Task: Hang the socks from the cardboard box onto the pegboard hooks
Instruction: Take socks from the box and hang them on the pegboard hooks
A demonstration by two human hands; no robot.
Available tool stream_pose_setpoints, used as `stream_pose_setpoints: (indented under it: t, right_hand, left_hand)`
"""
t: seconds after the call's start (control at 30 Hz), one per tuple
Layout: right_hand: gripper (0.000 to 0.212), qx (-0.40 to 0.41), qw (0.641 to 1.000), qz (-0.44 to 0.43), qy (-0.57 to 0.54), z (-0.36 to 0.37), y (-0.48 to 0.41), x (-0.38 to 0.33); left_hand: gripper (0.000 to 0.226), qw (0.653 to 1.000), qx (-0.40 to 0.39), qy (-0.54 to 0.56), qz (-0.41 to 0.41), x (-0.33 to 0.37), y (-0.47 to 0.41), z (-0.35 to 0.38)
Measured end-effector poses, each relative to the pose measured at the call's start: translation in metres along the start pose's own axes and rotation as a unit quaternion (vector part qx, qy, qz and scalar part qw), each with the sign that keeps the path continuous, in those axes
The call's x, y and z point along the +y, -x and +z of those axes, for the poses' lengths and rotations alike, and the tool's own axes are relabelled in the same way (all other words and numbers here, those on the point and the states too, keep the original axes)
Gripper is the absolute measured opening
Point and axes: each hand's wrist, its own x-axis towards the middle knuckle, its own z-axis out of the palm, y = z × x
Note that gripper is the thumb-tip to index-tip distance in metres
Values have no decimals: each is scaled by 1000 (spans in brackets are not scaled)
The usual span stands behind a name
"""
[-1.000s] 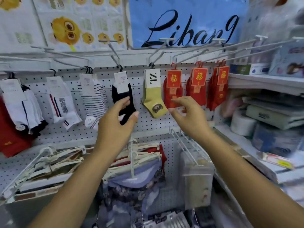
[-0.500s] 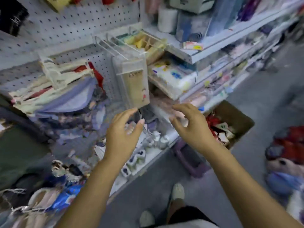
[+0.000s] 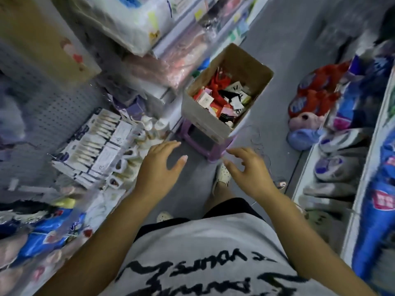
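**Both hands empty above the sock box: a tangled grab is the main risk**

The cardboard box [image 3: 226, 99] stands on a purple stool [image 3: 208, 144] on the aisle floor, far of the person and a little right of centre, with the shelving on its left. Its open top faces up toward the camera. Its long axis runs from near-left to far-right, so one short end points back toward the hands. Inside lies a loose heap of socks [image 3: 224, 97], red, black and white pairs on card headers, lying every which way; no single pair's direction can be read through the blur.

The left hand [image 3: 159, 165] and the right hand [image 3: 249, 169] both hover near the stool's near edge, fingers spread and relaxed, grasping nothing and short of the box.

What could go wrong, as I judge it:

- The pairs overlap, so a reach into the heap may lift several at once, hooked header to header, and drop some on the floor.
- The box seems to overhang the stool, so a push on its near end might tip or slide it off.
- A pair taken by the fabric instead of the card header would need turning before the hook can be found.
- Thin wire loops lie on the floor just right of the stool, near the foot [image 3: 222, 176], and could snag a step.
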Motion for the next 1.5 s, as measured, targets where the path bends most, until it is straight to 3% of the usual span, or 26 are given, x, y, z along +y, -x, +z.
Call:
stream_pose_setpoints:
  t: [0.3, 0.47, 0.6, 0.73, 0.9, 1.03, 1.17, 1.23, 1.4, 1.5]
  right_hand:
    - [29, -64, 997, 32, -14, -67, -133, 85]
    - [31, -147, 988, 21, -46, -93, -244, 117]
    - [33, -208, 977, 9, -48, -74, -325, 130]
    - [34, -269, 960, 44, -68, -22, -379, 137]
    - [41, -295, 937, 147, -114, 57, -403, 148]
    - [46, -288, 921, 215, -152, 98, -406, 152]
    - [20, -292, 902, 254, -192, 119, -404, 151]
    - [26, -286, 898, 265, -205, 122, -402, 153]
    - [51, -277, 877, 276, -281, 92, -391, 145]
    - [36, -267, 862, 265, -340, 46, -376, 123]
  left_hand:
    - [47, 996, -22, -32, -86, 37, -132, 74]
    - [50, 974, 54, 31, -216, 44, -211, 103]
    - [59, 937, 106, 79, -323, 29, -260, 116]
    - [49, 907, 111, 119, -388, 8, -284, 132]
    - [15, 898, 142, 170, -380, -12, -294, 151]
    - [11, 882, 156, 237, -376, -22, -290, 158]
    - [10, 873, 167, 263, -375, -29, -290, 159]
    - [6, 874, 165, 262, -375, -34, -289, 161]
    - [36, 878, 224, 196, -375, -27, -286, 163]
    - [37, 893, 247, 185, -328, -12, -286, 157]
